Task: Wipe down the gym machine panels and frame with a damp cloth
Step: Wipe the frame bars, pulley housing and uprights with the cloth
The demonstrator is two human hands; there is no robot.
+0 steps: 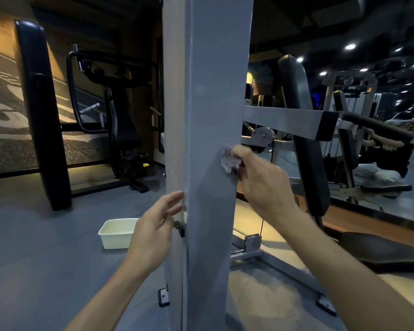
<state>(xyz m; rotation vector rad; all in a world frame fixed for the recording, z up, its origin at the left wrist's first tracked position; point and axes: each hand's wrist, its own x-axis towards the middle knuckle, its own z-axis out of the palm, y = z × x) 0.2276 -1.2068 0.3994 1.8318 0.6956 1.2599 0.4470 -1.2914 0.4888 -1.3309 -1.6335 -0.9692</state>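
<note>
A tall grey painted metal upright panel [210,115] of the gym machine filled the middle of the view, running from the top edge down past the bottom edge. The right hand [261,180] gripped a small crumpled pale cloth [228,161], fingers curled tight round it, and pressed it against the panel's right edge, about halfway up. The left hand [153,235] rested on the panel's left corner edge lower down, its fingers straight and slightly apart, the tips touching the metal just above a small black bracket [181,229].

On the grey floor [46,259] left of the panel's base stood a white rectangular plastic tub [116,235], near the panel but apart from it, with open floor around it. A flat grey square-section metal arm with a black end cap [289,121] jutted out to the right from behind the panel. Behind it stood a black padded backrest [304,144], smooth and slightly glossy, and at the lower right edge a black padded seat [387,252]. To the far left rose a tall black padded upright [41,111], and beyond it a black seated press machine [120,120].

The wall at left carried large pale painted shapes, possibly lettering, too cropped to read.
</note>
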